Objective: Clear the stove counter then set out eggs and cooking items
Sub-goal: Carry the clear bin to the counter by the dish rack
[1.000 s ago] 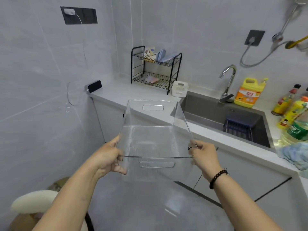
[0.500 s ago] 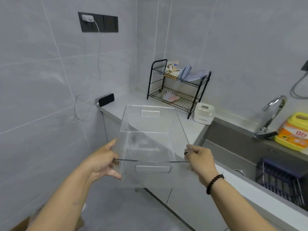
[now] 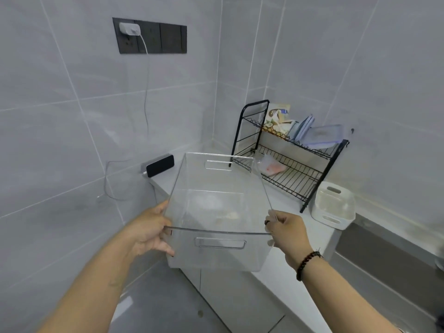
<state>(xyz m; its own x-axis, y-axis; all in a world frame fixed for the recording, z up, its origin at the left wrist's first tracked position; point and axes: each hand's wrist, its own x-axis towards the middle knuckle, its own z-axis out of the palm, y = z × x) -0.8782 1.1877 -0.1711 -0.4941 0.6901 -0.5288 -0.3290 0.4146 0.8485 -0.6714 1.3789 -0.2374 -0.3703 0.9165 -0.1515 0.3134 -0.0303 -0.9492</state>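
I hold an empty clear plastic bin (image 3: pixel 216 207) with cut-out handles in front of me, above the left end of the white counter (image 3: pixel 276 200). My left hand (image 3: pixel 149 230) grips the bin's near left corner. My right hand (image 3: pixel 287 230), with a bead bracelet on its wrist, grips the near right corner. The bin is level and hangs in the air, its far end over the counter.
A black two-tier wire rack (image 3: pixel 288 155) with packets and a lidded box stands in the corner. A small white basket (image 3: pixel 332 205) sits beside it, next to the sink (image 3: pixel 384 251). A black phone (image 3: pixel 159 165) leans on the left wall, its cable running up to the socket panel (image 3: pixel 149 36).
My view has swung left, away from the sink, tap and bottles, toward the corner. Still gripped by both hands, the bin has come closer to the counter's left end.
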